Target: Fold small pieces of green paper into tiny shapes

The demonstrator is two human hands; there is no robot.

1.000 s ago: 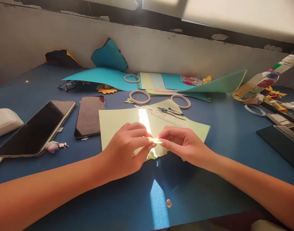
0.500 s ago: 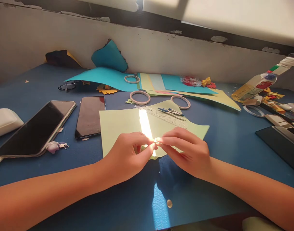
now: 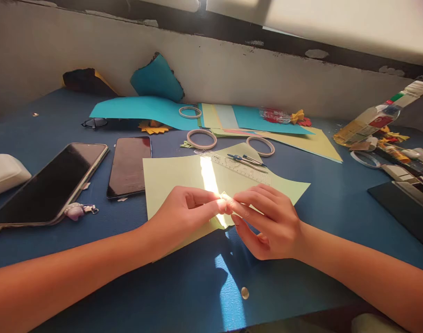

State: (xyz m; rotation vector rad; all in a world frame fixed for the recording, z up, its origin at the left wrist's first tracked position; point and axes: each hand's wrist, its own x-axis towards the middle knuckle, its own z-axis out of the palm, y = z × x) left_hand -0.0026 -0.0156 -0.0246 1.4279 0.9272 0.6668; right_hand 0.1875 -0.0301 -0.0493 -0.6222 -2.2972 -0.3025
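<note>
My left hand (image 3: 188, 210) is closed in a pinch, thumb against forefinger, on a small pale piece of paper (image 3: 224, 194). Strong sunlight washes out this piece, so its exact shape is hard to make out. My right hand (image 3: 272, 219) meets it from the other side with its forefinger tip; its thumb hangs lower, apart from the fingers. Under both hands lies a light green paper sheet (image 3: 173, 178). On that sheet rest a clear plastic ruler (image 3: 248, 174) and a blue-and-metal compass (image 3: 248, 162).
Two tape rolls (image 3: 201, 139) stand behind the sheet. Phones (image 3: 130, 166) lie left, with a charm (image 3: 76, 211). Blue paper (image 3: 138, 110) and coloured sheets line the back. A tilted bottle (image 3: 367, 122) and a dark case (image 3: 398, 208) are right. A small disc (image 3: 245, 292) lies in front.
My right thumb has come away from the pinch and dropped lower. The small paper piece now shows above my fingertips. The sheet's right corner reaches a little farther right.
</note>
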